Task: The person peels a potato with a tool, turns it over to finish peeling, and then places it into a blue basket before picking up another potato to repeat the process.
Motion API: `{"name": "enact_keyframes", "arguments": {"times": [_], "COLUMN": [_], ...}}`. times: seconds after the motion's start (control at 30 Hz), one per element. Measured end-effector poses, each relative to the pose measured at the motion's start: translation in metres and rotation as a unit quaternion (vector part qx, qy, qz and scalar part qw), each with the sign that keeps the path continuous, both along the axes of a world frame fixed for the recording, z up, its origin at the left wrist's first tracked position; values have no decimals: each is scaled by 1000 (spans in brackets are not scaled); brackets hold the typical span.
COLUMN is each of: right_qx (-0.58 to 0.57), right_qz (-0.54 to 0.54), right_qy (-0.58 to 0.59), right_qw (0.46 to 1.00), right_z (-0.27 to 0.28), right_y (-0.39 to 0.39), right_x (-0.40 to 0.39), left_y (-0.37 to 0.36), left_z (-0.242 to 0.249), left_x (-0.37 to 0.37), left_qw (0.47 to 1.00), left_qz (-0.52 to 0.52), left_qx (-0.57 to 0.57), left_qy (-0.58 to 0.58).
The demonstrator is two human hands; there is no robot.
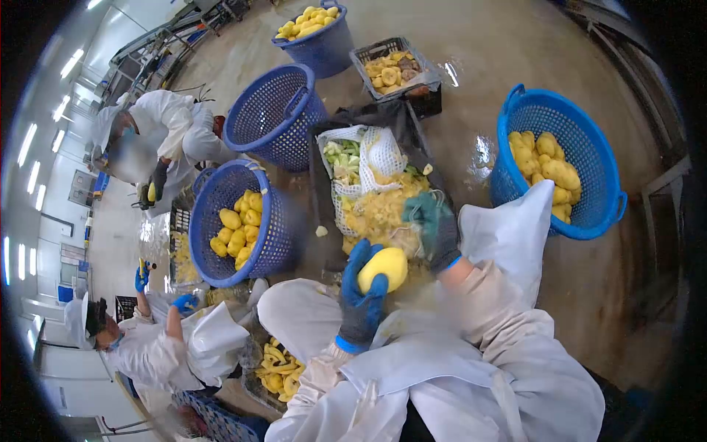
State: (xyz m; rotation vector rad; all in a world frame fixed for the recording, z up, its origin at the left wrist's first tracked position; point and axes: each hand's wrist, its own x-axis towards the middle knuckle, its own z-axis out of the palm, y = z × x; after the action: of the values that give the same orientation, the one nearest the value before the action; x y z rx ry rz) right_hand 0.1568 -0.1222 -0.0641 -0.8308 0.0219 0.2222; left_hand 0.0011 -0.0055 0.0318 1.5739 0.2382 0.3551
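The yellow fruit [384,269] sits in the left hand [359,298], low and near the middle of the view, just short of the near edge of the heap of peelings [375,210]. That hand, in a blue-and-grey glove, is wrapped around it from the left and below – fingers up behind its left side, thumb across the lower front – so the fruit is firmly gripped and its right side and upper end are free of fingers. It is egg-shaped, and its long axis runs at a slant, from lower left by the thumb to upper right, roughly toward the wrist of the other arm. The right hand [428,221], in a teal glove with a dark cuff, is apart from the fruit, up and to the right of it, over the right side of the peelings; its fingers are bent, but I cannot tell whether they are closed on anything, as a tool or a bit of peel could be hidden there. So the left hand is the near one, in contact, while the right lies across a short gap, on the fruit's uncovered side. The peelings fill the near part of a black crate [317,180], with a white net [383,153] and green scraps [342,158] beyond them. A bright blue basket [607,166] of yellow fruit stands well off to the right, and a purple-blue basket [274,228] of more stands to the left.
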Motion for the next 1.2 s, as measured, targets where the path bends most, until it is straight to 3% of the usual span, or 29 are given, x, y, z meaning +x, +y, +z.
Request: {"name": "enact_keyframes", "arguments": {"times": [0.03, 0.07, 0.13, 0.2, 0.3, 0.37, 0.5, 0.57, 0.6, 0.73, 0.77, 0.83, 0.87, 0.97, 1.03, 1.07, 1.1, 1.13, 1.17, 1.2], "right_qx": [31, 3, -56, -58, 76, 94, -65, -117, -45, -22, 5, 59, 31, -3, 3, 25, 53, 79, 103, 112], "right_qz": [-26, -34, -8, 49, 29, 54, 53, -66, -82, -110, -94, -65, -84, -99, -74, -61, -48, -36, -24, -20], "right_qy": [1, 64, 6, 33, 62, 46, 37, -31, 5, 102, 103, 107, 118, 140, 157, 121, 127, 137, 149, 173], "right_qw": [999, 997, 998, 997, 995, 993, 996, 990, 996, 988, 990, 990, 989, 985, 985, 990, 989, 987, 983, 978], "right_z": [-18, 3, 40, 92, -13, -4, 63, 6, -12, 27, 21, 4, 9, 2, 3, -2, -8, -11, -14, -16], "right_y": [-1, -6, 1, 10, 5, 6, 10, 6, -1, -3, -1, -6, -5, -4, -5, -5, -4, -3, -3, -2], "right_x": [12, 11, -10, -31, -1, 5, -25, 5, 16, 17, 18, 24, 24, 23, 26, 30, 34, 37, 36, 35], "left_y": [1, 5, 3, 3, 7, 13, 3, 3, 6, 3, 14, 37, 38, 39, 53, 72, 92, 105, 115, 134], "left_z": [4, 6, 3, 2, 5, 6, -10, -15, -14, -23, -33, -53, -57, -62, -75, -82, -92, -71, -21, 13], "left_x": [2, 6, -3, -3, -5, -6, -4, -1, 3, 16, 19, 24, 26, 44, 60, 76, 99, 132, 169, 195], "left_qw": [1000, 999, 993, 969, 938, 925, 983, 997, 997, 970, 921, 720, 670, 631, 644, 626, 725, 855, 838, 817], "left_qz": [15, 11, 12, -4, -8, -6, 32, 49, 55, 82, 46, 51, 23, 64, 125, 73, 40, 68, 127, 89], "left_qx": [-8, 38, 114, 239, 334, 367, 162, 20, -28, -228, -387, -691, -741, -769, -747, -770, -687, -511, -521, -550], "left_qy": [-5, -18, -26, -64, -92, -93, -79, -48, -52, -3, 8, 51, 47, 78, 110, 99, 12, -58, -99, -150]}}
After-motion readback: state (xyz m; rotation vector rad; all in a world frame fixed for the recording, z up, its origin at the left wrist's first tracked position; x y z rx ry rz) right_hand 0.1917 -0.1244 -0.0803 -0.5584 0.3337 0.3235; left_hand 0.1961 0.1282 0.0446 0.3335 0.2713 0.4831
